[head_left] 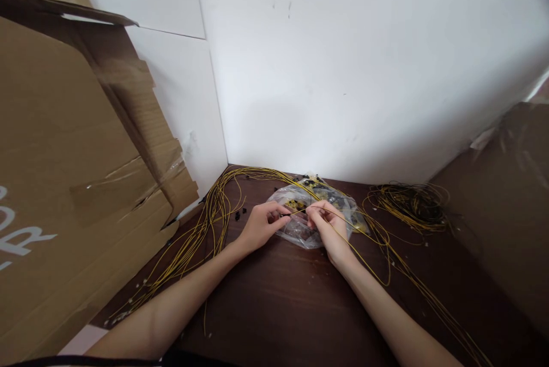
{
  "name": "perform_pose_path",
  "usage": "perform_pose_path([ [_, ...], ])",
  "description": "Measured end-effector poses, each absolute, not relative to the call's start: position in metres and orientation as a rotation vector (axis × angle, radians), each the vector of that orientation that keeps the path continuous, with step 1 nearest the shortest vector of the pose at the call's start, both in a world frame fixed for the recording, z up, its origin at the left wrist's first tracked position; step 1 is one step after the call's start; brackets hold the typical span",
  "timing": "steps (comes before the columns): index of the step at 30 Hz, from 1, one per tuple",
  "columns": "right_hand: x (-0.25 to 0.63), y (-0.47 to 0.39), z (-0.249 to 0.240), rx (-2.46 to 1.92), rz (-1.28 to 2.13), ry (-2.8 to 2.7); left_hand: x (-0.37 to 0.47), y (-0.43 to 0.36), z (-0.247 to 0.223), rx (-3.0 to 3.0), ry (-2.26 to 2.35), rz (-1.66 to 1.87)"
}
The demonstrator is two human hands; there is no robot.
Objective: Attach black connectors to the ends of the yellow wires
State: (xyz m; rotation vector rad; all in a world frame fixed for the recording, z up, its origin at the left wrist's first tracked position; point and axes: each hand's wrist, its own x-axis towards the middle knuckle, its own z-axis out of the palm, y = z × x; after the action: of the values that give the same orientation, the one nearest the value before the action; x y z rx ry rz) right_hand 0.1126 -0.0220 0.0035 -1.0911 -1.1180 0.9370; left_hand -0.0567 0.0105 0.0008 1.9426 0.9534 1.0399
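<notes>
My left hand (263, 222) is closed in a pinch, with a small dark piece just showing at the fingertips. A thin yellow wire (297, 212) runs from there to my right hand (328, 221), whose fingers are pressed together on it. The wire trails on past my right wrist. Under both hands lies a clear plastic bag (306, 238) holding small yellow and black pieces, too small to name. A few loose black pieces (238, 215) lie on the dark wooden table (295, 310), left of the bag.
Long yellow wires (210, 207) arc along the table's back and left side. A coiled wire bundle (412, 207) sits at the back right. Cardboard stands on the left (86, 155) and right (506, 195); a white wall (326, 70) rises behind.
</notes>
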Motion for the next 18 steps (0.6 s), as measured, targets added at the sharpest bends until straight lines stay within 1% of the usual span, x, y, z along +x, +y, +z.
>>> perform_pose_path([
  [18, 0.1106, -0.0201, 0.0046, -1.094, 0.940, -1.041, -0.0574, 0.0141, -0.0044, 1.880, 0.980, 1.050],
])
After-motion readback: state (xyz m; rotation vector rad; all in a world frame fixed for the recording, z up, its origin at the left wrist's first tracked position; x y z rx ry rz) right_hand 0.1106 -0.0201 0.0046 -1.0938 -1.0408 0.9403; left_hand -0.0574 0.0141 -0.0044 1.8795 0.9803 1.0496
